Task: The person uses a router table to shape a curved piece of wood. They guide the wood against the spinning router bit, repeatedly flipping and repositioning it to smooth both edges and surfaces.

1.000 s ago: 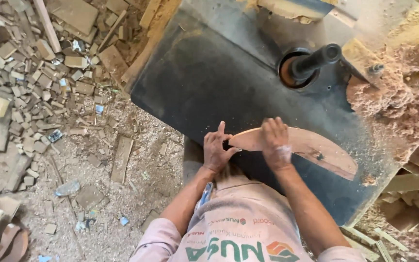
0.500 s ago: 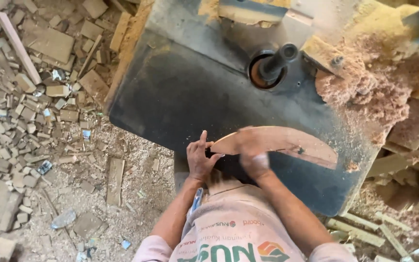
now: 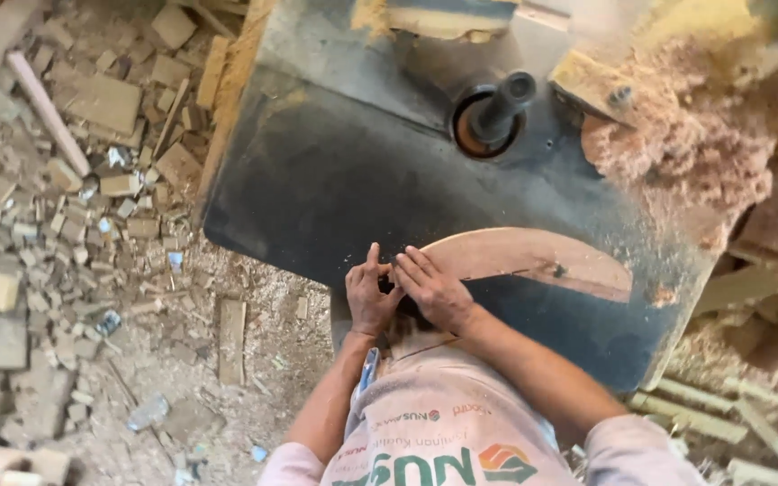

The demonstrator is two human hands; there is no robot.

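Since the earlier frames the right hand (image 3: 438,290) had slid from the middle of the curved wooden piece (image 3: 533,261) to its left tip, closing up against the left hand (image 3: 369,297), and the view had drawn nearer.

At far left the floor was strewn with wood offcuts (image 3: 65,180) and dust. Next came the dark metal machine table (image 3: 317,189). At its near edge the left hand rested with fingers extended, touching the tip of the piece; the right hand lay flat, pressing that same end down, neither hand curled around it. The piece lay flat on the table, arching rightward, well apart from the upright spindle (image 3: 497,108) behind it. Farther right sat a heap of shavings (image 3: 677,153).

As a judgement, the piece looked already cut to its curve, though not in contact with the spindle, so any edge shaping seemed still ahead.
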